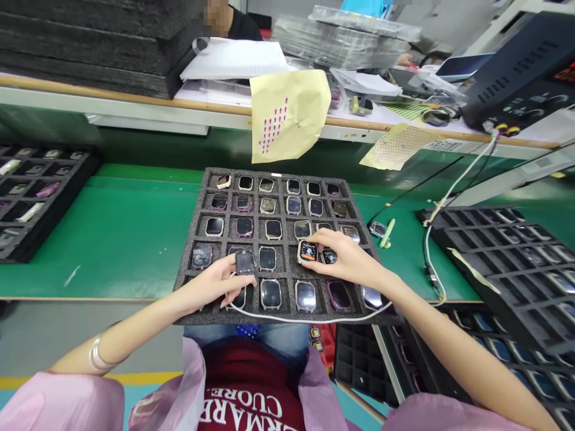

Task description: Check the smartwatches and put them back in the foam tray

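Note:
A black foam tray (pixel 287 272) lies on the green bench, its compartments holding several square watch faces. My left hand (pixel 224 280) pinches a small dark square device (pixel 245 262) over the tray's left part. A white cable (pixel 291 319) runs from beneath that hand along the tray's front edge to the right. Between the thumb and fingers of my right hand (pixel 339 254) is a watch with a lit screen (pixel 308 251), above a compartment right of the tray's middle. The right hand partly covers a dark watch beside it.
Other foam trays with watches stand at the left (pixel 40 191) and right (pixel 507 239). A green stick (pixel 387 233) lies right of the tray. Yellow paper (pixel 287 117) hangs from the shelf; a person is partly visible behind it.

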### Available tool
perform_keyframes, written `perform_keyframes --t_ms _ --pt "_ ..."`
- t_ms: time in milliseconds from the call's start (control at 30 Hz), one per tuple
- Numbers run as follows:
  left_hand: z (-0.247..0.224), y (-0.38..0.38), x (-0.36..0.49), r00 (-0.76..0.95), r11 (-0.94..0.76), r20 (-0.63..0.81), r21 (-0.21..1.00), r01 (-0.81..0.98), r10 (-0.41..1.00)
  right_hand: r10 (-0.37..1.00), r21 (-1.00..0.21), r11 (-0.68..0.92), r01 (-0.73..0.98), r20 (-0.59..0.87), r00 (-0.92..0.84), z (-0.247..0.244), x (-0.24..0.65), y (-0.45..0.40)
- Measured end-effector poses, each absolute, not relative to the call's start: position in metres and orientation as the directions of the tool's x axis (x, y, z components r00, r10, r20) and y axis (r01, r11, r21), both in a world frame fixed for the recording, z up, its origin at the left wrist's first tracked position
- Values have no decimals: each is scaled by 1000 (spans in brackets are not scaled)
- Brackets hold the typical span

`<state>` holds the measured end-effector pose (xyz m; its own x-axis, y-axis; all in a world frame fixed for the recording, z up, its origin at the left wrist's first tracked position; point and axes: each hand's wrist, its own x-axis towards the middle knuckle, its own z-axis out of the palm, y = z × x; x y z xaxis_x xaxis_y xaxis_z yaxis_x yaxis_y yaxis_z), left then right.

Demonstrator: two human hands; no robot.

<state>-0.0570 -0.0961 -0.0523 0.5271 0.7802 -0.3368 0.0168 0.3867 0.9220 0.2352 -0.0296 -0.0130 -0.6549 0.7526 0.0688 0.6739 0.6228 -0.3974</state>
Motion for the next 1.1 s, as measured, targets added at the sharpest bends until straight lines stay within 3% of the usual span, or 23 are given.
perform_keyframes --t_ms 133,433,567,800,867,967,1033,1100 --pt "-54 -95 -57 543 372 -316 928 8 778 780 -458 606 650 184 -598 -12 232 -28" --pt "-57 -99 -55 552 365 -313 931 18 773 728 -236 673 701 43 -684 -23 238 -49" --pt "-59 -98 -53 555 382 -320 924 5 768 668 -282 732 620 123 -734 -12 210 -40" --pt "-63 -98 -54 545 396 -284 913 -98 789 613 -168 780 603 6 -790 -35 156 -28" --pt "-64 -97 -55 548 403 -285 909 -106 787 634 -213 763 610 60 -771 -37 159 -28" --pt "-66 -95 -56 555 410 -289 906 -105 780 672 -395 720 570 194 -715 -29 165 -28" --pt "-66 -93 -56 564 404 -280 909 -106 777 652 -502 719 481 249 -716 -21 162 -31" --pt "-66 -93 -56 567 373 -255 922 -101 784 599 -535 742 404 259 -758 -18 154 -36"
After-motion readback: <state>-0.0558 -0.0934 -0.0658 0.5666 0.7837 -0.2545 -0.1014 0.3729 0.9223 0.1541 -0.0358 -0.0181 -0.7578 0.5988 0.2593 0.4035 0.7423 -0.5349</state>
